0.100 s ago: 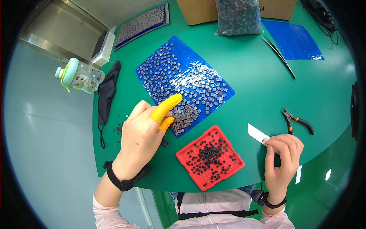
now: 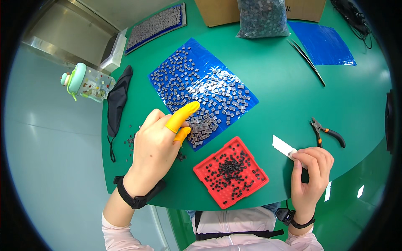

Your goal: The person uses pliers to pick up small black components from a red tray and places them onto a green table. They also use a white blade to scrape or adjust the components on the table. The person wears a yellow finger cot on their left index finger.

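Note:
My left hand (image 2: 155, 140), with yellow finger cots on index finger and thumb, is over the near left part of a blue film sheet (image 2: 197, 52). Its index finger is stretched out with the tip on the small square grey pieces (image 2: 203, 127), and the thumb stands apart below. Whether a piece lies under the fingertips is hidden. At the right, my right hand (image 2: 312, 171) is closed on a white flat strip with a slanted end (image 2: 282, 146), which points up and left. Between the hands sits a red tray (image 2: 215, 193) with many small black pieces (image 2: 230, 167).
Cutting pliers (image 2: 324, 130) lie beyond my right hand, tweezers (image 2: 307, 62) and another blue sheet (image 2: 324, 44) farther back. A filled clear bag (image 2: 263, 19) stands before a cardboard box (image 2: 215, 12). At left are a black mask-like cloth (image 2: 118, 100), a bottle (image 2: 90, 83) and a filled panel (image 2: 155, 27).

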{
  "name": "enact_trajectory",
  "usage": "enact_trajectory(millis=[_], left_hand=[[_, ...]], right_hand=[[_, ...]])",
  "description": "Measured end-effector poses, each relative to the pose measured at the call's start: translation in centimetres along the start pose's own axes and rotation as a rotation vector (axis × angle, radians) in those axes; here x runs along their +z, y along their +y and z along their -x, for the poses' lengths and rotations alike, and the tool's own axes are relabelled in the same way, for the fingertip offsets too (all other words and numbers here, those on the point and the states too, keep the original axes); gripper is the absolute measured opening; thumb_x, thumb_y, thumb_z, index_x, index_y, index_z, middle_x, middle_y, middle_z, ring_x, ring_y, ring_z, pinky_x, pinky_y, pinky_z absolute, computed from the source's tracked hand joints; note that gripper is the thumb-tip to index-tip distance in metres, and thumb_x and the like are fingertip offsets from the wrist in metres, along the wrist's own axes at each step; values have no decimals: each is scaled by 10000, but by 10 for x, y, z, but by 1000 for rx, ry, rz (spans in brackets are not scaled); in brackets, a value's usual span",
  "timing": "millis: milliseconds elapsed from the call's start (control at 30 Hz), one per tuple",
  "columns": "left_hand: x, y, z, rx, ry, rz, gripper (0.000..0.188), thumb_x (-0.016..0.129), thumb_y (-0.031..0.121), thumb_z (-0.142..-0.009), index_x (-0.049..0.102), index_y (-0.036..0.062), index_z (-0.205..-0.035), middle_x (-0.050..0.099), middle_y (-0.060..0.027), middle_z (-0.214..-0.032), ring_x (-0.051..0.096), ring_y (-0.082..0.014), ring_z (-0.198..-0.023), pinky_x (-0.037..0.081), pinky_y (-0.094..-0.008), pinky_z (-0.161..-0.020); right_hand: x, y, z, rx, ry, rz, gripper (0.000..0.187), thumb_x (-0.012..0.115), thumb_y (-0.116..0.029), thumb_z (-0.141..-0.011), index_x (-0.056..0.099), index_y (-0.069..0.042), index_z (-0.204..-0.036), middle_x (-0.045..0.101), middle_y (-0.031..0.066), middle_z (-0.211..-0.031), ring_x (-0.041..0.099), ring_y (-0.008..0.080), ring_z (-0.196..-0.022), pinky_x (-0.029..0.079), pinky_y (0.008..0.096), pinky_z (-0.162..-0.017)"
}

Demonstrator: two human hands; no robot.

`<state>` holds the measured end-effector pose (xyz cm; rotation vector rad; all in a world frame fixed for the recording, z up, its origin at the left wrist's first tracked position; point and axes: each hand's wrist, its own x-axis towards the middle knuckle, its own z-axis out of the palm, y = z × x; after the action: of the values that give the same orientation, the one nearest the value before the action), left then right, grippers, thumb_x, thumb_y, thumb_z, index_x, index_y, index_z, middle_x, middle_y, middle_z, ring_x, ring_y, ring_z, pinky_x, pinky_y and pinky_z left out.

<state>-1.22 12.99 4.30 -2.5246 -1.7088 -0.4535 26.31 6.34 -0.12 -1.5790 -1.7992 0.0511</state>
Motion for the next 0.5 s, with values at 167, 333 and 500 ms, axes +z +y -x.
enact_trajectory(millis=[167,333,500], left_hand=[[2,-1,1,-55,-21,19,395,723,-6,-646,658,102,-1020,621,-17,-738,536,-187,-682,472,-306,-569],[1,0,0,-72,7,35,407,723,-12,-645,659,108,-1029,616,-15,-736,529,-191,-679,467,-307,-582],[-2,-2,4,-90,49,19,415,728,-15,-642,660,101,-1035,604,-17,-717,526,-195,-671,457,-307,-595]], right_hand=[[0,0,0,-3,-4,0,160,638,16,-678,628,-61,-818,601,45,-851,549,235,-851,365,355,-789],[0,0,0,-4,1,1,159,637,15,-680,626,-62,-818,601,44,-850,547,235,-848,366,357,-791],[1,0,0,-6,3,6,157,638,14,-678,624,-63,-815,600,44,-850,547,236,-851,368,357,-793]])
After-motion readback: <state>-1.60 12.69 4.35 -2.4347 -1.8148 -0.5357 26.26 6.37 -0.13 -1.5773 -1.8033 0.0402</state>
